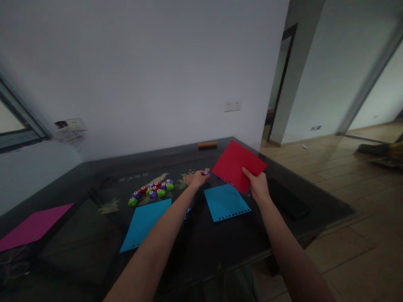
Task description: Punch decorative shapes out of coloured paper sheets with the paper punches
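Observation:
My right hand (259, 187) pinches the lower right edge of a red sheet of paper (236, 160), thumb on top. The sheet is lifted at a slant and has punched holes along one edge. Farther left, my left hand (197, 179) is closed at the fingertips on a small purple toy with a googly eye (207, 173). Left of that hand, several similar toys (154, 188) in green, red and purple lie clustered on the table. Below the red paper lies a blue sheet (226, 203); another blue sheet (146, 222) is partly covered by my left forearm.
A magenta sheet (34, 224) lies on the dark glossy table (82, 239) at the left. An orange-brown cylinder (208, 145) rests near the wall. A flat black object (288, 199) sits beyond my right wrist. Small blue bits (187, 213) lie beside my left forearm.

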The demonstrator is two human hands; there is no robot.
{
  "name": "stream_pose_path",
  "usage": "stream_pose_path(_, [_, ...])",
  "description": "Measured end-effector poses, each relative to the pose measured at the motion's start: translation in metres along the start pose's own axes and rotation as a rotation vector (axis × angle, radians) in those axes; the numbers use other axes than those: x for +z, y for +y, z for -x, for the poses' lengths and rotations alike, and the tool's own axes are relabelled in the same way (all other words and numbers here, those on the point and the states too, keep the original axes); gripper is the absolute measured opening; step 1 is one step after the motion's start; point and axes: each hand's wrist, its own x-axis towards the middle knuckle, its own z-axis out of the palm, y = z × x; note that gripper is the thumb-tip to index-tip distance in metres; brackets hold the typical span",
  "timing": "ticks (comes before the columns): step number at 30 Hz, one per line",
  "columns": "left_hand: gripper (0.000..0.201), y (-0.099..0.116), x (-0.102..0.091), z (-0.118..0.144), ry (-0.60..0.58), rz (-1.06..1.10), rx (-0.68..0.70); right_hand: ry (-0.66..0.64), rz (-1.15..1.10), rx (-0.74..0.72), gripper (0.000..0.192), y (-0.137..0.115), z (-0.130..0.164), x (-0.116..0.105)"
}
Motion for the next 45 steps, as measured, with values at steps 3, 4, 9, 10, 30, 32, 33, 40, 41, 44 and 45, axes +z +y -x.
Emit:
stream_pose_path(3, [0.011,-0.007,0.0,-0.006,0.043,-0.107,-0.012,-0.018,-0.004,0.0,0.042,0.001,0.0,0.0])
stream_pose_path(4, [0.01,-0.01,0.0,-0.008,0.049,-0.136,-0.01,-0.022,-0.007,-0.002,0.042,0.001,-0.001,0.0])
stream_pose_path(9, [0.01,-0.015,0.006,-0.017,0.041,-0.239,0.038,-0.007,-0.024,-0.015,0.041,0.0,-0.001,0.0])
stream_pose_path(10, [0.011,-0.015,0.008,-0.019,0.04,-0.253,0.054,-0.005,-0.024,-0.012,0.041,0.0,-0.001,0.0])
stream_pose_path(30, [0.04,-0.013,0.006,0.006,0.197,-0.033,0.239,-0.035,0.017,0.018,0.043,0.0,0.0,-0.002])
stream_pose_path(32, [0.033,-0.015,-0.005,0.023,0.158,0.161,0.217,-0.076,0.037,0.039,0.041,0.0,0.002,-0.001])
stream_pose_path(33, [0.029,-0.017,-0.011,0.033,0.127,0.249,0.207,-0.106,0.054,0.054,0.041,0.0,0.003,-0.001])
stream_pose_path(40, [0.039,-0.026,-0.033,0.099,-0.095,0.5,0.192,-0.386,0.214,0.266,0.034,-0.001,0.019,0.006])
stream_pose_path(41, [0.038,-0.026,-0.033,0.104,-0.104,0.476,0.202,-0.422,0.222,0.296,0.033,0.0,0.022,0.007])
stream_pose_path(44, [0.03,-0.025,-0.031,0.11,-0.075,0.394,0.204,-0.502,0.241,0.329,0.035,0.002,0.028,0.009])
stream_pose_path(45, [0.026,-0.025,-0.03,0.11,-0.06,0.377,0.192,-0.512,0.251,0.323,0.036,0.004,0.029,0.01])
